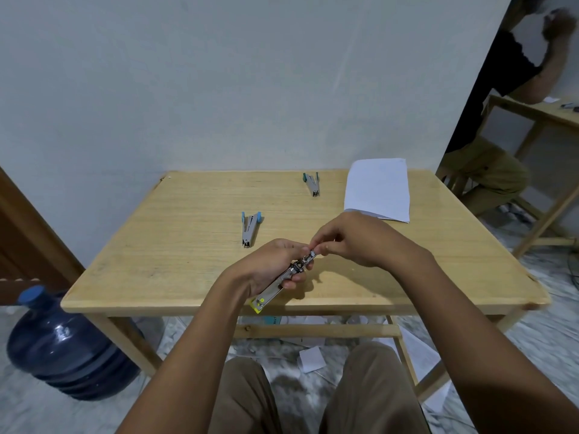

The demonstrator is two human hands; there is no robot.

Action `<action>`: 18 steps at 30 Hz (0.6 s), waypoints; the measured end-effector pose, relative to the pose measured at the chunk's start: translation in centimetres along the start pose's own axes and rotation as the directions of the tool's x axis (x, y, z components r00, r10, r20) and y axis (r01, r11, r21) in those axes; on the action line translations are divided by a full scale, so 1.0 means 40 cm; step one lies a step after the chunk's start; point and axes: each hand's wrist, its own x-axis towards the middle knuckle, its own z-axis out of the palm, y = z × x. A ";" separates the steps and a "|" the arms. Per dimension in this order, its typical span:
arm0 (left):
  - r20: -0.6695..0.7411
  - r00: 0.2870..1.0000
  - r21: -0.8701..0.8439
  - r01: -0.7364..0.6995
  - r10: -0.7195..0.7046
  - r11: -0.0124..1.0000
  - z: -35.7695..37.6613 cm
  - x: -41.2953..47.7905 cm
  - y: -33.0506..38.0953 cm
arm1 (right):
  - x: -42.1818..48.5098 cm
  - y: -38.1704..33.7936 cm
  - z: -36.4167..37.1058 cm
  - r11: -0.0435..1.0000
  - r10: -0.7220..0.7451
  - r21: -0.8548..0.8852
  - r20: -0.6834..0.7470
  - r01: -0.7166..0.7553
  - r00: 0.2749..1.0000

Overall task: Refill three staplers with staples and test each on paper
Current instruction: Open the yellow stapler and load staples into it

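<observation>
My left hand grips a metal stapler with a yellow end above the near edge of the wooden table. It points up and to the right. My right hand pinches its front tip, where a small strip of staples may sit; I cannot tell. A stapler with light blue ends lies on the table left of my hands. Another stapler with teal ends lies near the far edge. White paper sheets lie at the far right.
A large blue water jug stands on the floor at the table's left. Scraps of paper litter the floor under the table. A mirror on the right reflects a person and a table. My knees are under the near edge.
</observation>
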 end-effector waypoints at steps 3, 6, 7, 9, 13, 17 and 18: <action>-0.021 1.000 -0.020 0.015 -0.016 1.000 0.002 0.002 -0.005 | 0.005 0.005 0.003 0.999 0.010 -0.049 -0.039 -0.012 0.999; -0.043 0.998 -0.067 0.033 -0.036 0.997 0.001 0.003 -0.010 | -0.002 0.014 0.014 0.999 0.031 -0.029 -0.128 -0.035 0.991; -0.053 0.998 -0.080 0.035 -0.039 0.996 0.001 0.003 -0.011 | -0.008 0.018 0.020 0.999 0.036 -0.015 -0.164 -0.039 0.986; -0.073 0.997 -0.084 0.030 -0.036 0.996 0.002 0.004 -0.013 | -0.025 0.024 0.037 0.999 0.031 0.022 -0.213 -0.027 0.977; -0.093 0.996 -0.043 0.008 -0.012 0.999 0.001 0.008 -0.016 | -0.059 0.019 0.085 0.998 -0.053 0.009 -0.163 0.055 0.985; -0.108 0.993 -0.049 0.036 -0.041 0.998 0.005 0.009 -0.019 | -0.063 0.026 0.104 0.995 -0.059 -0.097 -0.217 0.039 0.974; -0.113 0.992 -0.064 0.045 -0.052 0.997 0.007 0.008 -0.019 | -0.061 0.029 0.102 0.994 -0.046 -0.111 -0.232 0.021 0.972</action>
